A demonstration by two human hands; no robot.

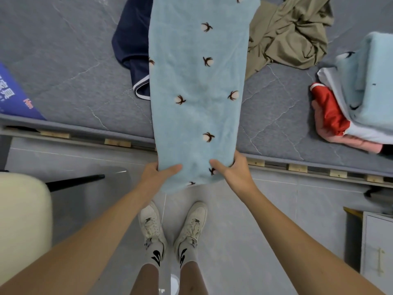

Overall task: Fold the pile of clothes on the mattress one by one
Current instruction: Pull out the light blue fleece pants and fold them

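A long light-blue fleece cloth [197, 86] with small brown-and-white cotton motifs lies stretched from the grey mattress [70, 67] out over its near edge. My left hand [156, 174] grips its near left corner, thumb on top. My right hand [231, 170] grips the near right corner the same way. The cloth's near end hangs in the air above the floor. A crumpled olive garment [291, 35] and a navy garment [129, 47] with white trim lie on the mattress on either side of the cloth's far part.
A stack of folded clothes [361, 99], light blue on top with red and pink below, sits at the mattress's right. A blue printed item [12, 94] lies at the left edge. A cream stool [21, 220] stands on the floor at left, a white cabinet [376, 248] at right.
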